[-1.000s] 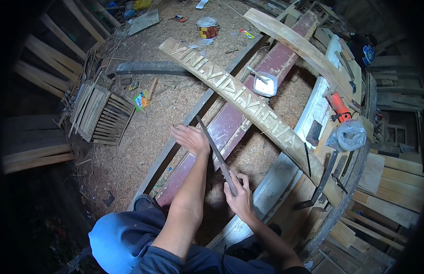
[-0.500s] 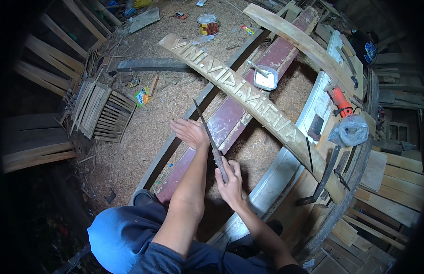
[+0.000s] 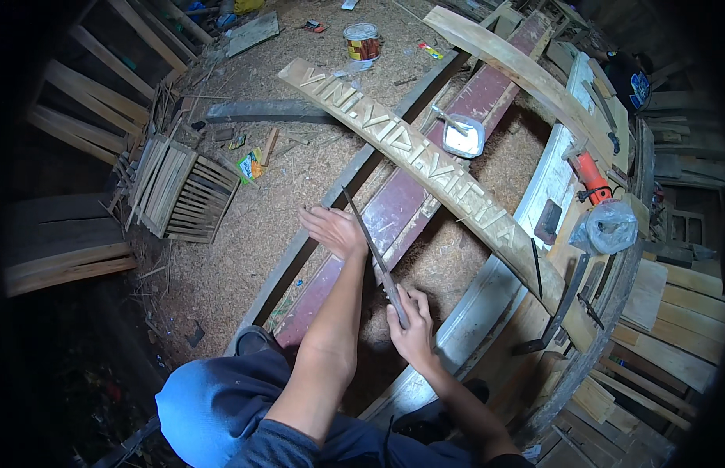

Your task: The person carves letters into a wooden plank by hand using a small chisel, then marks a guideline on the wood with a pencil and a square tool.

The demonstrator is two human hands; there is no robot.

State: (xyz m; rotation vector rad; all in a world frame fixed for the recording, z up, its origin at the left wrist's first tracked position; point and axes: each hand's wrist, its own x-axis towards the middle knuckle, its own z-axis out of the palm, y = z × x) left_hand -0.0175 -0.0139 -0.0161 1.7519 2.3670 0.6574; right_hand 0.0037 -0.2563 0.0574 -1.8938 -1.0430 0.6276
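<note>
In my right hand [image 3: 413, 326] is a long thin-bladed tool [image 3: 368, 233] with a straight greyish-brown handle, like a saw or knife; the fingers wrap round the handle. Its dark blade points away from me and runs close beside my left hand [image 3: 333, 231]. That hand reaches out over the grey beam [image 3: 288, 264] and the maroon board [image 3: 389, 214], fingers stretched, thumb side hard to make out. Whether the blade touches the hand or the wood cannot be told. Beyond lies a long pale plank [image 3: 421, 165] with raised wooden letters, set across the beams.
A tub of white paste [image 3: 464, 137] with a stick stands on the maroon board. To the right are an orange power tool [image 3: 588, 175], a plastic bag [image 3: 609, 228] and a metal square [image 3: 563, 312]. A slatted wooden piece [image 3: 179, 187] and a paint can [image 3: 362, 42] are on the sawdust-covered floor.
My right hand has drawn the bladed tool back toward me and slightly right. My left hand stays in nearly the same place, and the whole view has shifted a little.
</note>
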